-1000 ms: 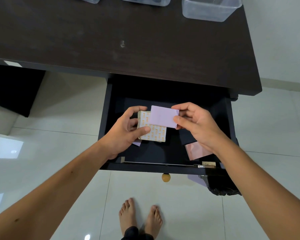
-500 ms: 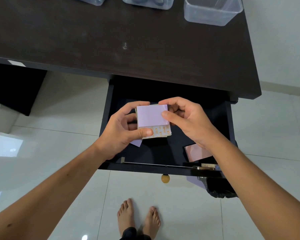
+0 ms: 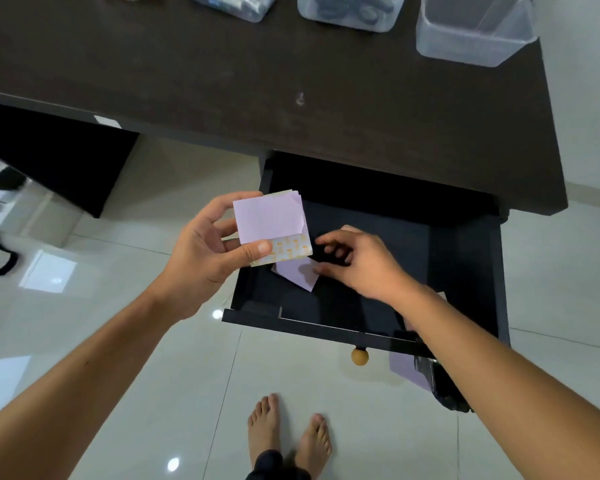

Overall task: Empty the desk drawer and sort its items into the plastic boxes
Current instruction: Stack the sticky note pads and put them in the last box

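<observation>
My left hand (image 3: 207, 252) grips a small stack of note pads (image 3: 271, 225), a lilac sheet on top of a white pad with orange print, held over the left edge of the open black drawer (image 3: 465, 258). My right hand (image 3: 359, 261) reaches down inside the drawer, its fingertips touching a loose lilac paper (image 3: 297, 273) lying on the drawer floor. A pink slip peeks out behind my right forearm at the drawer's right side. Clear plastic boxes (image 3: 471, 32) stand along the far edge of the dark desk (image 3: 222, 81).
Two more plastic boxes (image 3: 350, 8) at the desk's back hold dark items. The drawer has a round wooden knob (image 3: 360, 356) on its front. A dark bag hangs below the drawer's right corner (image 3: 444, 386). My bare feet stand on glossy white tiles.
My right hand let go of the lilac sheet laid on the stack and dropped into the drawer onto the loose paper. My left hand lifted the stack up and leftward.
</observation>
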